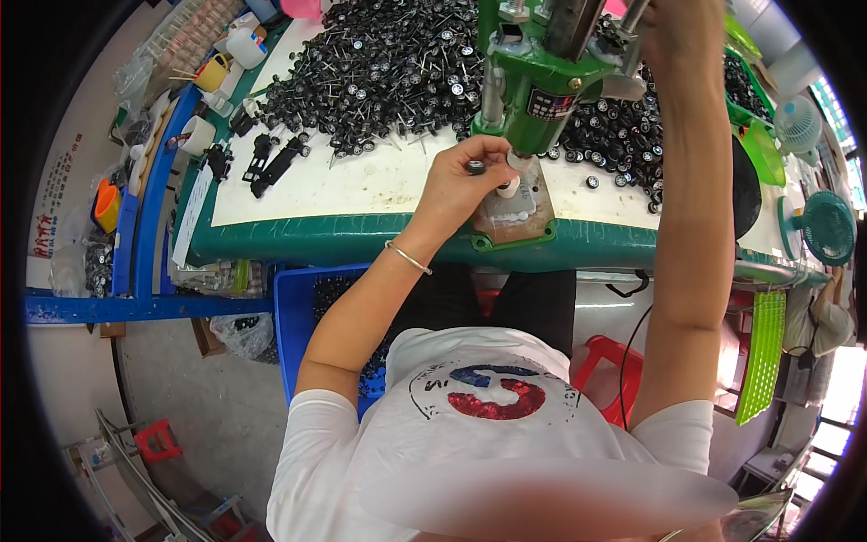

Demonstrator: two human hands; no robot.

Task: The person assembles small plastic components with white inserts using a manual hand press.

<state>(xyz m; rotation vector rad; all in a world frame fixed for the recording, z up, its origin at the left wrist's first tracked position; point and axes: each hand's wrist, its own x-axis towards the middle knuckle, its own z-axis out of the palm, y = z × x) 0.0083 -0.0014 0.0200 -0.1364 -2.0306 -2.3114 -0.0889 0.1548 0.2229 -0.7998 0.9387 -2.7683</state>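
My left hand (465, 181) pinches a small black wheel (475, 167) beside the ram of a green hand press (533, 99). A small white piece (509, 188) sits on the press's grey base plate (515, 217) right under the ram. My right hand (679, 32) is raised at the top of the view, closed around the press's lever (632, 18). A silver bracelet (408, 257) circles my left wrist.
A big heap of black wheels on metal axles (388, 63) covers the white, green-edged table (343, 185), with more wheels (614, 135) right of the press. A blue crate (298, 316) stands under the table, a red stool (614, 361) beside my legs. Green fans (826, 226) stand at right.
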